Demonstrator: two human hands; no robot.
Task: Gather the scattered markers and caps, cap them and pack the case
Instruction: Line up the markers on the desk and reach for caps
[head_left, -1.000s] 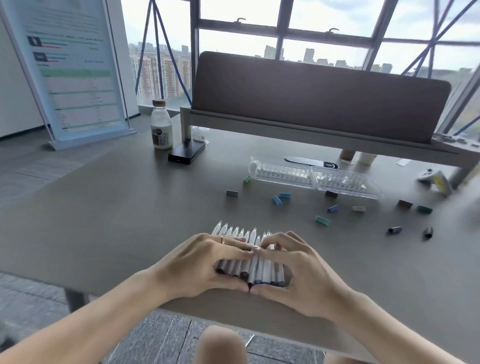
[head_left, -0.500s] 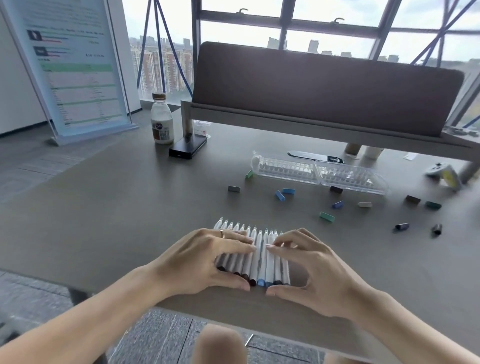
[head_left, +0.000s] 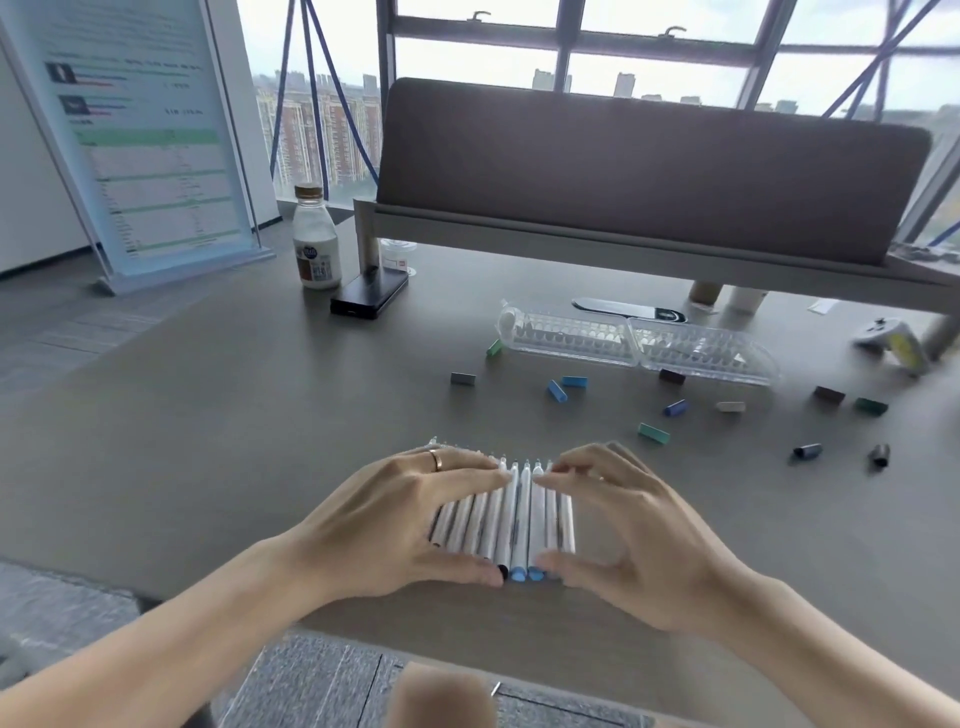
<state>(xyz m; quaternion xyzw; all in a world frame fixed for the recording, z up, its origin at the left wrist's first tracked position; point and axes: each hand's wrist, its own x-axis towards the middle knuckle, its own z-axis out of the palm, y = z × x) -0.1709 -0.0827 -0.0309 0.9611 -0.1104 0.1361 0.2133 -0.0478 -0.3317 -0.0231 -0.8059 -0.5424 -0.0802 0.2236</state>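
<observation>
Grey matte table (head_left: 208, 415): work surface.

Clear ribbed plastic case (head_left: 639, 343): far side, apparently laid open, well apart from the hands.

Row of white-barrelled uncapped markers (head_left: 514, 519): side by side near the front edge, tips pointing away.

Left hand (head_left: 395, 525): flat over the row's left part, fingers spread, thumb at the near ends.

Right hand (head_left: 639, 540): arched, fingertips at the marker tips, thumb at the near ends. Neither hand clasps.

Judgement: squaring step. Press the ends flush evenly and stop the barrels rolling off the edge.

Small coloured caps, e.g. teal cap (head_left: 653, 433): scattered between row and case.
</observation>
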